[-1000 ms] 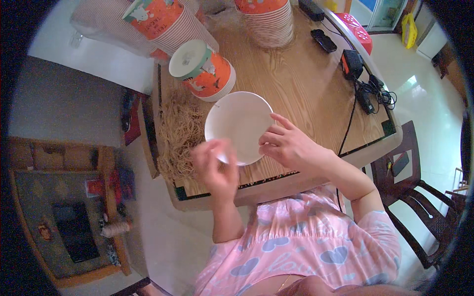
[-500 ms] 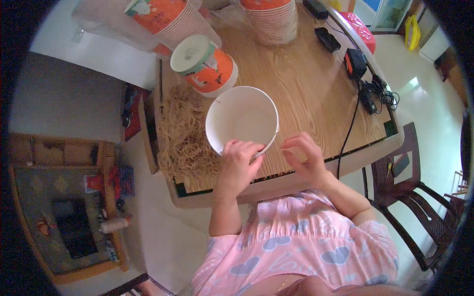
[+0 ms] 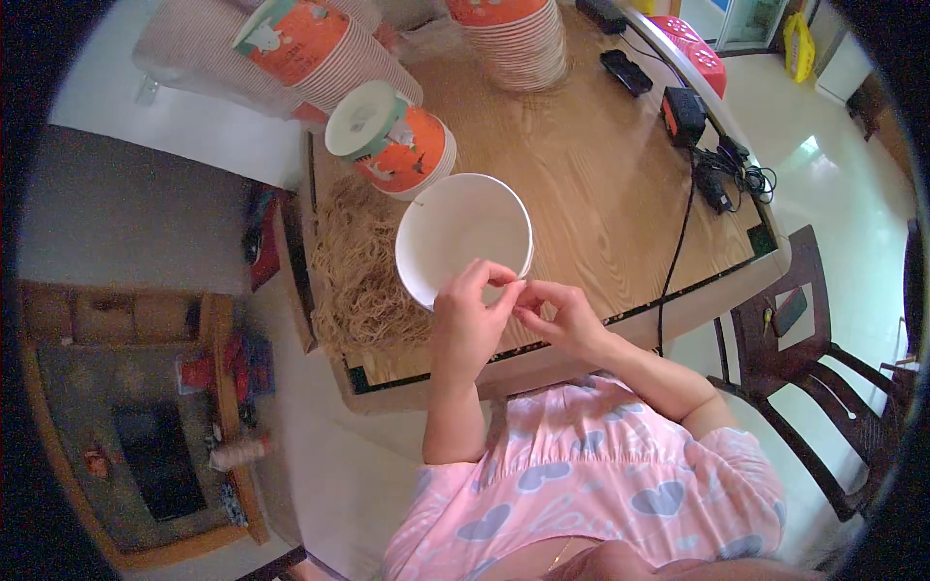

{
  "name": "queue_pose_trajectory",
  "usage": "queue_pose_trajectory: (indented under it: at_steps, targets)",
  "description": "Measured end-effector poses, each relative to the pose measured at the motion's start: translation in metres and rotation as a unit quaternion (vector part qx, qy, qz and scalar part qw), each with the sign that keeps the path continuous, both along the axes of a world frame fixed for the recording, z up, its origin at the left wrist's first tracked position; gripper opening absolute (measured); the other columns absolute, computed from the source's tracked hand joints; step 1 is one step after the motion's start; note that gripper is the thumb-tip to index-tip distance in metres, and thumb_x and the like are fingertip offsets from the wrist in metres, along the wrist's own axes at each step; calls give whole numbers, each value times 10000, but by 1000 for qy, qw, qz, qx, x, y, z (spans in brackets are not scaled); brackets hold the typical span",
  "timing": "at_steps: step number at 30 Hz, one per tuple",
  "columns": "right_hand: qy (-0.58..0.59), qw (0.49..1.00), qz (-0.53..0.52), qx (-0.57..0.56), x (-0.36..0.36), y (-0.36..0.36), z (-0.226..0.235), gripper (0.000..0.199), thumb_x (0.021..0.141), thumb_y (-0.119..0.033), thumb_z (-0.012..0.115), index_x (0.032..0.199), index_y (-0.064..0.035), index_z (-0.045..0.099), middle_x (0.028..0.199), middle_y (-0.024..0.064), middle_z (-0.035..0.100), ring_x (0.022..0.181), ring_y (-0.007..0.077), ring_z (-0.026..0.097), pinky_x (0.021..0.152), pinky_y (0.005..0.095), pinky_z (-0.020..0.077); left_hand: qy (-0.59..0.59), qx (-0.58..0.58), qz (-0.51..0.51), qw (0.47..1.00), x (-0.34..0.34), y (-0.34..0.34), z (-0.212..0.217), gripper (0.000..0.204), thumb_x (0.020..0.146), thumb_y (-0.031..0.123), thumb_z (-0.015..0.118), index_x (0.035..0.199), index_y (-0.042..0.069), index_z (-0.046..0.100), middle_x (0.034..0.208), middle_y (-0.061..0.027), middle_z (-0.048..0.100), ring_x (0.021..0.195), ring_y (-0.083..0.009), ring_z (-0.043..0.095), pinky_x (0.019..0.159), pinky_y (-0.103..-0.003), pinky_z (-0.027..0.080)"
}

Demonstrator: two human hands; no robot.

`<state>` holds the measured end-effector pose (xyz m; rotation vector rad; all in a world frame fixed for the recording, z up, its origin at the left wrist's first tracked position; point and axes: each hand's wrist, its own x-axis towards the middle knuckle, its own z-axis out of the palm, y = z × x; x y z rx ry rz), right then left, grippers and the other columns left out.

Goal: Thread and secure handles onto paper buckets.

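Note:
A white-lined paper bucket [image 3: 455,228] stands tilted at the table's near side, its open mouth facing me. A short bit of twine [image 3: 418,202] shows at its far-left rim. My left hand [image 3: 472,308] is closed in a pinch at the near-right rim. Fingertip to fingertip with it, my right hand [image 3: 562,317] pinches too. What lies between the fingers is too small to make out. Left of the bucket spreads a tangled heap of brown twine [image 3: 363,276]. Beyond it sit a few nested orange paper buckets [image 3: 412,150] with a green-rimmed base.
Tall stacks of orange paper buckets [image 3: 329,58] and more buckets [image 3: 518,48] stand at the table's far side. Along the right edge lie a black-and-orange battery pack [image 3: 684,116], a black tray [image 3: 626,73] and coiled cables [image 3: 741,179]. A dark chair [image 3: 785,329] stands to the right.
My right hand has moved left to meet my left hand at the bucket's rim, its fingers closing into a pinch. My left fingertips have shifted slightly. The whole view has tilted a little.

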<state>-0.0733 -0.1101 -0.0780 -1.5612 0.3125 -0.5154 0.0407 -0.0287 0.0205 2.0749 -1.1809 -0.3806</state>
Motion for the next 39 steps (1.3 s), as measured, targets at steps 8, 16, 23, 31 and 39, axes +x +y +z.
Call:
queue_pose_trajectory:
  at_steps: [8, 16, 23, 31, 39]
  targets:
    - [2, 1000, 23, 7, -2, -6, 3, 218, 819, -107, 588, 1003, 8, 582, 762, 54, 600, 680, 100, 519, 620, 285, 453, -270, -158, -116, 943, -18, 21, -40, 275, 671, 112, 719, 892, 125, 557, 963, -26, 575, 899, -237, 539, 795, -402, 405]
    - [46, 999, 21, 7, -1, -7, -8, 122, 841, -118, 584, 884, -4, 585, 720, 51, 600, 660, 94, 519, 593, 275, 443, -278, -72, -5, 958, -7, -1, -26, 317, 723, 132, 710, 1008, 74, 583, 924, -60, 596, 841, -248, 555, 777, -384, 415]
    - [67, 997, 23, 10, -4, -6, -10, 122, 842, -124, 590, 882, -9, 591, 720, 46, 595, 664, 92, 511, 598, 271, 442, -106, -186, 15, 977, -8, 5, -26, 91, 755, 85, 678, 819, 78, 615, 781, -31, 610, 745, -211, 570, 689, -334, 426]
    - [54, 997, 31, 39, -4, -7, -9, 172, 817, -141, 612, 929, -10, 608, 774, 15, 597, 706, 77, 487, 643, 263, 437, -166, -164, -130, 964, -48, 28, -38, 292, 697, 137, 735, 939, 139, 571, 949, 5, 633, 838, -206, 575, 795, -393, 385]
    - [53, 997, 37, 44, -7, -8, -17, 107, 792, -53, 605, 869, -1, 551, 749, 34, 569, 735, 92, 507, 653, 258, 441, -39, -201, -76, 976, -41, 31, -73, 384, 704, 20, 699, 1033, 62, 506, 931, -95, 590, 883, -263, 580, 800, -379, 452]
